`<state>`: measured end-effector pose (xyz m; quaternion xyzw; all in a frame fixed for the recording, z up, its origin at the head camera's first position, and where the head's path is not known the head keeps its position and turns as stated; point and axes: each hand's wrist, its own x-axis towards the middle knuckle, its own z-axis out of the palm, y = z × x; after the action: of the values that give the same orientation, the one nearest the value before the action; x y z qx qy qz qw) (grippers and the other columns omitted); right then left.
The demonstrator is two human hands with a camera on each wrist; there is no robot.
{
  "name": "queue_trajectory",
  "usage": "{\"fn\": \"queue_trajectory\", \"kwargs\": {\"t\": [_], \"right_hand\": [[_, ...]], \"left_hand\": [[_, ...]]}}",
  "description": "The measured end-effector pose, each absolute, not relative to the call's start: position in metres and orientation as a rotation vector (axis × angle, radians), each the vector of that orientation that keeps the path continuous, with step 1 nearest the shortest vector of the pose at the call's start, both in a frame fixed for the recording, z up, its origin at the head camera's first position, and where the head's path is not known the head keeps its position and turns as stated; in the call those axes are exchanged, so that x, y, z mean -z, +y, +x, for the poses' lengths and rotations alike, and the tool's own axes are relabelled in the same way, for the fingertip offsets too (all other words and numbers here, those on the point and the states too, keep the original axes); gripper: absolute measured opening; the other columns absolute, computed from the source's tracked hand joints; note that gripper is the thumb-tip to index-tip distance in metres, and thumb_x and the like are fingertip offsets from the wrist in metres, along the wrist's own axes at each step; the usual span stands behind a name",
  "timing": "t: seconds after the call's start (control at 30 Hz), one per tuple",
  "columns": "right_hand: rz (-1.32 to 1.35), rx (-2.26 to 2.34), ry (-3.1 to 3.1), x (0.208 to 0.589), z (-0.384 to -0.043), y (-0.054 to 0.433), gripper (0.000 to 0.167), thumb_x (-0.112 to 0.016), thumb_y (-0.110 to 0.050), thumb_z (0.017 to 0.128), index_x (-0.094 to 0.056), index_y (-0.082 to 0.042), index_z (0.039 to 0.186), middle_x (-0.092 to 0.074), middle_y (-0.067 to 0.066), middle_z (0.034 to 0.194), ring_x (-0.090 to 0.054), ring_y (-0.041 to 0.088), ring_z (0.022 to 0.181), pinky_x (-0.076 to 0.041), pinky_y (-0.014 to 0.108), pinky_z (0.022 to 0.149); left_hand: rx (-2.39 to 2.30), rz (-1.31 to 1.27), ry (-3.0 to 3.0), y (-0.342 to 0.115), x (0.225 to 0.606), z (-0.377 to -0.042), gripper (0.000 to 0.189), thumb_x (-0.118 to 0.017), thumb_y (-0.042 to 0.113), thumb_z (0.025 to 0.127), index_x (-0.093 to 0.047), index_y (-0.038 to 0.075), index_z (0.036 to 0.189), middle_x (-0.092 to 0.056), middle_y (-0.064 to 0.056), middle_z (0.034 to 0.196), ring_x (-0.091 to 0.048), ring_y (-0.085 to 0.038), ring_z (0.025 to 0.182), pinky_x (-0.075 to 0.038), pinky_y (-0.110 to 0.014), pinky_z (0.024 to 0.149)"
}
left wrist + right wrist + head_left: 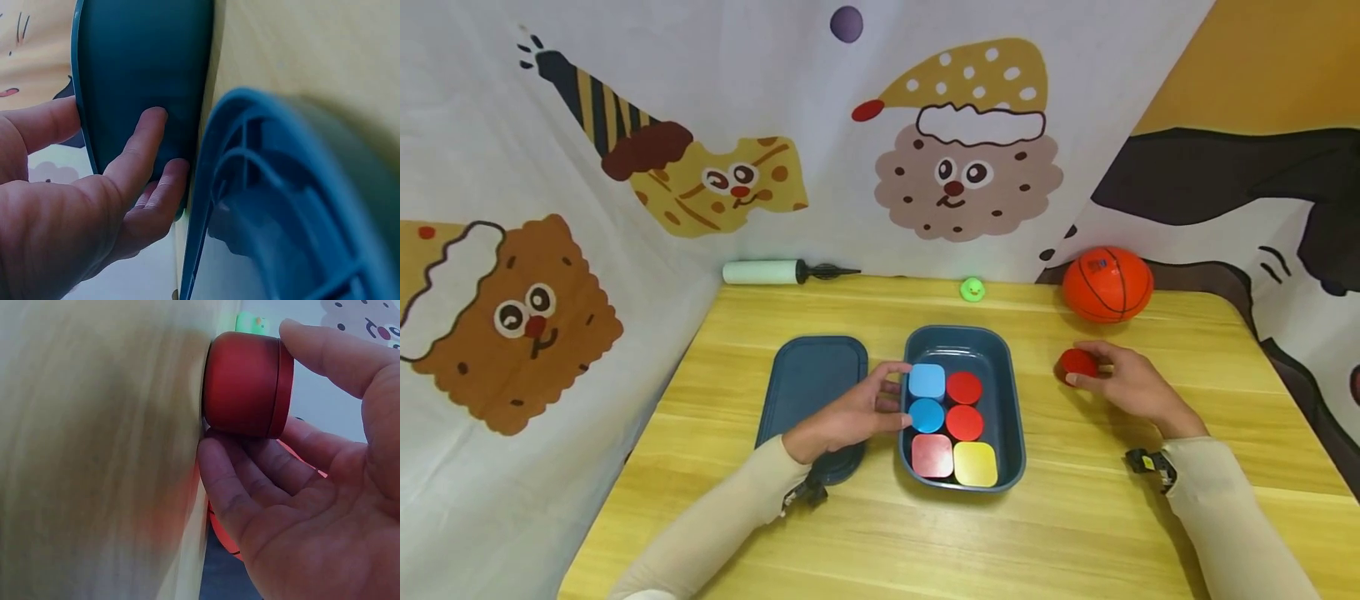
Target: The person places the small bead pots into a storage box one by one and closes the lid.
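Observation:
My right hand holds a small round red tin between thumb and fingers at the table's right side. In the right wrist view the tin has its base on the table. Against the left wall of a dark blue box rests my left hand. Its fairly straight fingers touch the outer wall in the left wrist view. Inside the box stand a light blue square tin, a blue round tin, two red round tins, a pinkish-red square tin and a yellow square tin.
Left of the box lies a dark blue lid, partly under my left forearm. Along the back edge are a pale hand pump, a green toy duck and an orange toy basketball. A printed cloth hangs behind the table.

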<state>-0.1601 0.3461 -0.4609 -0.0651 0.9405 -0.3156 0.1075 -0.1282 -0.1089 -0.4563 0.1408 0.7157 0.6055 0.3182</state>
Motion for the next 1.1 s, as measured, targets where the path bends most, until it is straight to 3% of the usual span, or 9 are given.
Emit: {"fn": "queue_trajectory", "kwargs": {"t": [0.27,0.5,0.7,0.9,1.1], "right_hand": [[-0.181,0.975,2.776,0.462,-0.159,0.346,0.081,-0.074,-0.052,0.097,-0.048,-0.001,0.155,-0.06,0.027,0.144,-0.061,0.047,0.127,-0.053,0.054,0.099],[-0.226,1.001,2.842,0.454,-0.161,0.34,0.073,-0.077,-0.046,0.097,-0.054,-0.002,0.15,-0.063,0.025,0.141,-0.065,0.044,0.121,-0.058,0.027,0.088],[-0.281,1.098,2.871,0.444,-0.165,0.327,0.068,-0.08,-0.041,0.096,-0.058,-0.004,0.148,-0.066,0.022,0.136,-0.071,0.042,0.113,-0.052,0.008,0.079],[-0.317,1.174,2.846,0.439,-0.17,0.311,0.068,-0.082,-0.036,0.095,-0.058,-0.002,0.148,-0.064,0.023,0.138,-0.074,0.04,0.107,-0.055,0.01,0.077],[-0.435,1.225,2.868,0.431,-0.174,0.29,0.06,-0.084,-0.03,0.093,-0.063,-0.005,0.144,-0.067,0.018,0.137,-0.067,0.033,0.114,-0.053,0.007,0.08]], "left_hand": [[-1.616,0.37,1.853,-0.109,0.458,-0.129,0.076,-0.071,0.006,0.101,-0.03,0.023,0.163,-0.044,-0.024,0.154,-0.06,-0.035,0.133,-0.061,-0.039,0.098],[-1.631,0.384,1.854,-0.11,0.459,-0.129,0.077,-0.071,0.006,0.101,-0.03,0.022,0.163,-0.044,-0.023,0.153,-0.06,-0.035,0.133,-0.061,-0.04,0.098],[-1.648,0.403,1.856,-0.113,0.46,-0.13,0.078,-0.071,0.008,0.102,-0.03,0.022,0.166,-0.043,-0.02,0.155,-0.059,-0.034,0.136,-0.06,-0.041,0.1],[-1.681,0.377,1.834,-0.113,0.461,-0.128,0.077,-0.067,0.01,0.105,-0.026,0.023,0.169,-0.04,-0.02,0.159,-0.058,-0.035,0.137,-0.061,-0.045,0.101],[-1.696,0.369,1.82,-0.112,0.464,-0.127,0.078,-0.066,0.008,0.105,-0.025,0.026,0.169,-0.04,-0.019,0.161,-0.058,-0.034,0.137,-0.061,-0.045,0.1]]}}
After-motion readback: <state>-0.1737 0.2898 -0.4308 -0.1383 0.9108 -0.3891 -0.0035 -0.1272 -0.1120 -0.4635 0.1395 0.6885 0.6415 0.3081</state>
